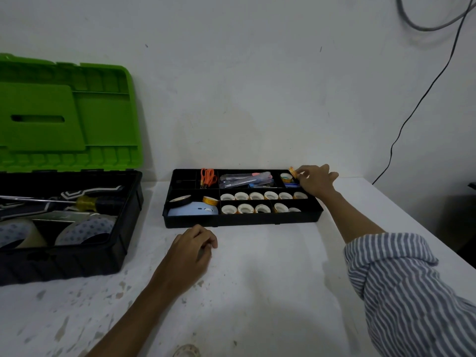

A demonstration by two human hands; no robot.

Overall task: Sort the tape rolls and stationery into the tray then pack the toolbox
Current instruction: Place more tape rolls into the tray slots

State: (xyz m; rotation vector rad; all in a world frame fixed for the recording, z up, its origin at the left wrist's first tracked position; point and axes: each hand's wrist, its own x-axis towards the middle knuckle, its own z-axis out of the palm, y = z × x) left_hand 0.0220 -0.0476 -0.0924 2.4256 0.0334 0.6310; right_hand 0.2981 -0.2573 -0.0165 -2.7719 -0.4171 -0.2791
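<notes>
A black divided tray (242,222) lies on the white table. It holds two rows of small tape rolls (256,196), orange scissors (208,177), pens and cutters (246,179), a black tape roll (180,200), a yellow roll (210,200) and a pale blue object (192,211). My right hand (315,180) hovers over the tray's far right compartment, pinching a small orange tape roll (292,171). My left hand (194,247) rests on the table in front of the tray, fingers curled, holding nothing.
An open toolbox (64,258) with a green lid (64,112) stands at the left, holding a screwdriver (85,202) and large tape rolls (85,230). Black cables (422,96) hang on the wall at right. A small roll (186,351) lies at the table's near edge.
</notes>
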